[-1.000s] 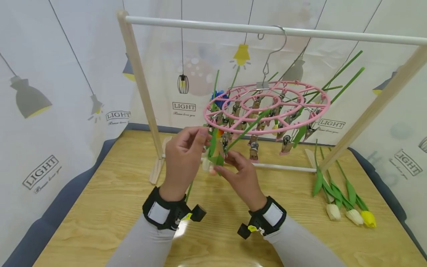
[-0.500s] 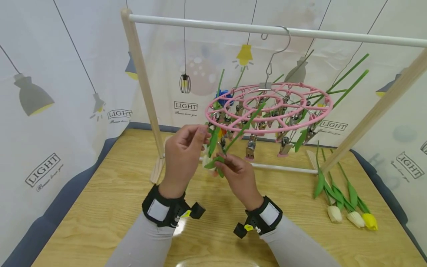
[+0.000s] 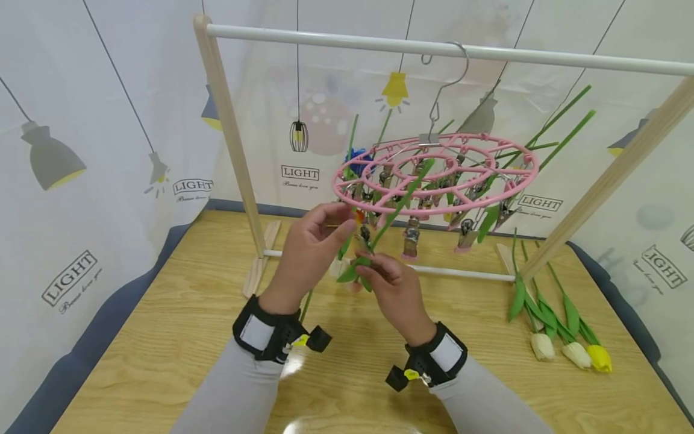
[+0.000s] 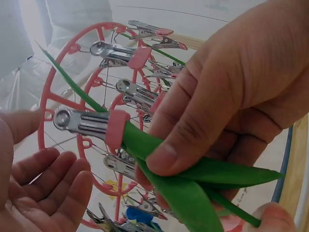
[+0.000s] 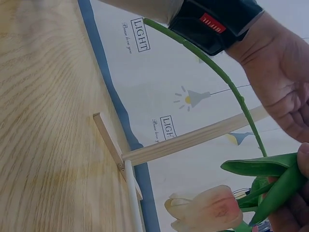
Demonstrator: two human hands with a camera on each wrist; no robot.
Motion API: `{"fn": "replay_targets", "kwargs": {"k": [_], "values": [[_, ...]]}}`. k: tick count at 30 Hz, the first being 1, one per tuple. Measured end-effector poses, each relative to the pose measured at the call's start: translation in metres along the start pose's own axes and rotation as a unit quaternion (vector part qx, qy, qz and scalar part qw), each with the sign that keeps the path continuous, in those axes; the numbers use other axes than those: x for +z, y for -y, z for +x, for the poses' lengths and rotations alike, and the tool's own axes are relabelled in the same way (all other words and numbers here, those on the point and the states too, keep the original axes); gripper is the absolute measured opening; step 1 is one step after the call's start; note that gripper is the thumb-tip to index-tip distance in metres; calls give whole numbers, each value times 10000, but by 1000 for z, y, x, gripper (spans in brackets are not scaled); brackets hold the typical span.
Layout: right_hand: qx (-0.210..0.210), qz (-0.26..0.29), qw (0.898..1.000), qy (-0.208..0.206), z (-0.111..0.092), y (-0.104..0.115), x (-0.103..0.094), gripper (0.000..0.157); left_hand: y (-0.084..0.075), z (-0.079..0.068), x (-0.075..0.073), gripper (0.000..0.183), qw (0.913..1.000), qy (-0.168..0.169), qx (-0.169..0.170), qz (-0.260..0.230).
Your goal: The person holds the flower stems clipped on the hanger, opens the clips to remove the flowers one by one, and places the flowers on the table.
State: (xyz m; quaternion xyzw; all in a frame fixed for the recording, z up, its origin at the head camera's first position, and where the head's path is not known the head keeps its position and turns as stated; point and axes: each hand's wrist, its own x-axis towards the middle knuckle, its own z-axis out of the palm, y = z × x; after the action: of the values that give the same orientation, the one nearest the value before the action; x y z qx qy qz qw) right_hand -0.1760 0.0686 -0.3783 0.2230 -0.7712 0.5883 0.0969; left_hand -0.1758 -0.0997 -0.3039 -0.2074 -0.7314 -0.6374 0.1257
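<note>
My right hand [image 3: 398,292] pinches a tulip [image 3: 355,269] at its leaves, just below the ring's near left edge. A metal clip [image 4: 87,124] with a pink tip sits over the stem in the left wrist view, right beside the right thumb. In the right wrist view a pale pink-white bloom [image 5: 207,210] hangs below the held leaves. My left hand [image 3: 314,250] is left of that clip, its fingers loosely bent and thumb apart, with nothing visible between them. Above both hands hangs the pink round clip hanger [image 3: 398,212], carrying several clips and flowers.
A white rail [image 3: 336,40] on wooden posts [image 3: 230,126] bears the hanger's hook. Two white tulips and a yellow tulip [image 3: 599,357] lie at right on the wooden table [image 3: 162,361]. A blue flower [image 3: 359,161] hangs at the ring's far left. Printed cloth stands behind.
My left hand has moved slightly right, closer to the clip at the tulip's stem. The right hand keeps its pinch on the tulip and has shifted only a little.
</note>
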Motion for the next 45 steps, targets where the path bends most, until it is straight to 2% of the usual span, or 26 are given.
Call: {"fn": "replay_targets", "kwargs": {"k": [6,9,10,13,16,22,25,30,38,45], "values": [[-135,43,9999,-21,-3,2,-3,26,9,2,1,42,9948,840,-369,-431],[-202,101,9997,-8,-4,1,-4,25,11,2,4,41,9920,1044,-447,-542],[-199,119,9997,0,-4,0,-4,25,17,3,5,40,9918,1079,-401,-561],[-182,128,9998,16,-5,-1,-6,26,30,5,8,37,9924,1036,-249,-611],[-215,127,9997,26,-4,-1,-7,26,38,6,10,35,9930,962,-168,-668],[-308,121,9994,28,-4,-2,-7,25,20,2,11,36,9929,862,-407,-714],[-331,125,9994,53,-4,-3,-7,25,18,2,11,34,9926,885,-427,-716],[-352,121,9993,84,-5,-3,-7,25,21,3,13,27,9916,975,-270,-809],[-348,90,9993,96,-4,-3,-9,24,48,7,17,25,9889,964,-52,-1125],[-357,28,9993,109,-5,-2,-10,24,52,6,20,27,9885,913,49,-1203]]}}
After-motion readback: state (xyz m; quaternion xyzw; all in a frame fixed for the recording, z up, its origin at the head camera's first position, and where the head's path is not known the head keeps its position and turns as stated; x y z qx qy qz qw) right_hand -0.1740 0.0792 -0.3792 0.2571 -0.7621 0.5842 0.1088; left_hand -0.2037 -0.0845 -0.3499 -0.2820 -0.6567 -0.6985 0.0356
